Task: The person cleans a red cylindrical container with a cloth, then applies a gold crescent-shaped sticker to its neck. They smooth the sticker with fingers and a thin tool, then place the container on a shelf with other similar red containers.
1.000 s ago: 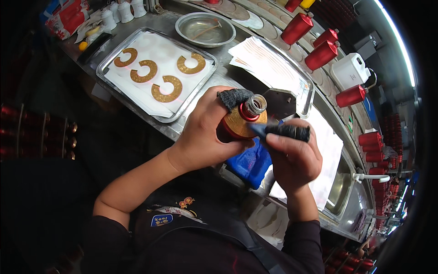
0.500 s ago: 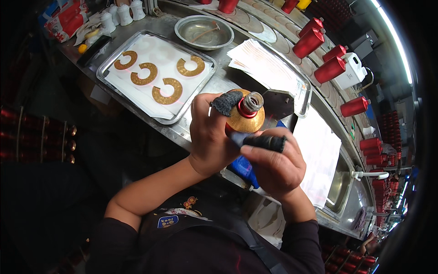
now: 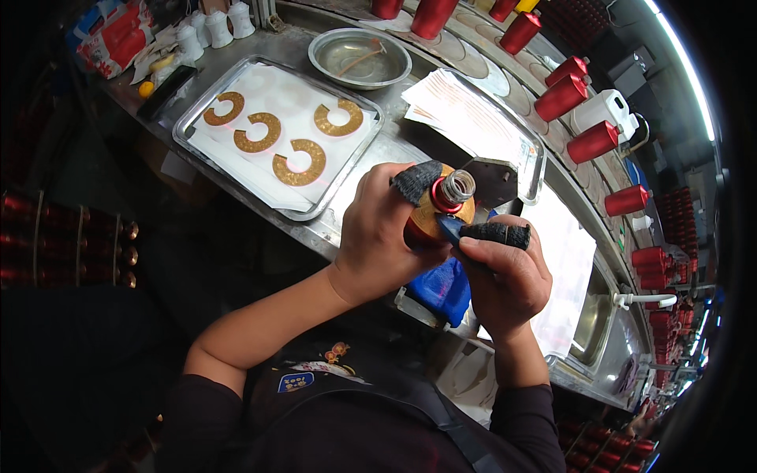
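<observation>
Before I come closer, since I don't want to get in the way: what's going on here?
The person's left hand grips a red bottle. The right hand holds a blue tool, its tip at the bottle's gold shoulder, just below the neck. Four gold C-shaped pieces lie on white paper in a tray, with a metal bowl beyond it.

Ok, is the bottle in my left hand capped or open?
Open. The bottle shows a bare, clear neck with no cap on it.
</observation>
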`<action>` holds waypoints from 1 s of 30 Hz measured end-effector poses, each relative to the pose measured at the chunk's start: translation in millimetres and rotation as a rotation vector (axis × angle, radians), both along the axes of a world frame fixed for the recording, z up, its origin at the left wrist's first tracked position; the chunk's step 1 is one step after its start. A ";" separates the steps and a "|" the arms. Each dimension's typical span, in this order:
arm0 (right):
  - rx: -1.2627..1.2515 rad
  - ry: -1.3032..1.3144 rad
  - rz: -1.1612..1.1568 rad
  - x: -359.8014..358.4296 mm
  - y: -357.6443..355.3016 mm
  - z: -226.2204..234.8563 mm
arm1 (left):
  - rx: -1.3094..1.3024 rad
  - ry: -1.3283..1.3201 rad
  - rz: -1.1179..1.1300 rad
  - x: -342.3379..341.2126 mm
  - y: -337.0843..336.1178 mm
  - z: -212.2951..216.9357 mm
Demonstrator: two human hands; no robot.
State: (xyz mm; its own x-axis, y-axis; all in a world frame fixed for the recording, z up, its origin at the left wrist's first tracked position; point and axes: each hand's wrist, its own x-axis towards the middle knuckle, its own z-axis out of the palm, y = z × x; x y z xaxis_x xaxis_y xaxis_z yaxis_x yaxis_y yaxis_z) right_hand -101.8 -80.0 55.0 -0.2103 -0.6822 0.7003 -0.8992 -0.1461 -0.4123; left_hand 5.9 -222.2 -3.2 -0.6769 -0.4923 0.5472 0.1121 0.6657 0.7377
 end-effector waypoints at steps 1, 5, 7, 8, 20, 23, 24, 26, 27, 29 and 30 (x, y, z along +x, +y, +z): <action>0.016 0.001 -0.002 0.2 0.3 0.7 | 0.052 0.044 0.001 1.4 0.9 -1.4; 0.023 -0.056 -0.056 1.5 -2.3 1.5 | 0.218 0.058 -0.234 3.8 -12.0 -5.3; 0.018 -0.045 -0.037 2.9 -3.8 0.9 | 0.105 0.028 -0.199 5.7 -16.5 -5.2; 0.021 -0.051 -0.035 3.6 -4.3 0.8 | 0.040 0.018 -0.149 6.6 -14.3 -4.7; 0.014 -0.019 -0.045 6.5 -8.4 4.3 | -0.071 0.040 -0.036 2.7 -18.4 -4.2; -0.024 -0.010 -0.047 5.7 -10.8 4.2 | 0.418 -0.009 -0.276 4.2 -20.0 -1.6; -0.030 -0.013 -0.045 6.0 -11.2 4.1 | 0.262 -0.020 -0.222 4.1 -18.5 -0.8; -0.033 -0.021 -0.039 7.0 -11.4 3.7 | 0.059 -0.034 -0.074 5.2 -14.9 0.4; -0.021 -0.016 -0.041 7.8 -11.4 3.4 | -0.056 -0.025 -0.021 5.8 -13.5 0.9; -0.039 -0.040 -0.044 8.1 -12.4 2.9 | 0.104 0.014 -0.073 4.5 -15.7 1.6; -0.055 -0.057 -0.063 8.2 -12.8 2.6 | 0.266 0.019 -0.182 3.4 -18.1 1.9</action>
State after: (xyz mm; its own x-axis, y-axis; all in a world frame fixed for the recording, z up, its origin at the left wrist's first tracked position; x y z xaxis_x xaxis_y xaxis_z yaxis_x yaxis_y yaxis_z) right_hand -93.5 -92.8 57.6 -0.2922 -0.6275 0.7217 -0.8825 -0.1139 -0.4564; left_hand 9.3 -240.4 -1.3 -0.7580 -0.4913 0.4291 0.2272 0.4178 0.8797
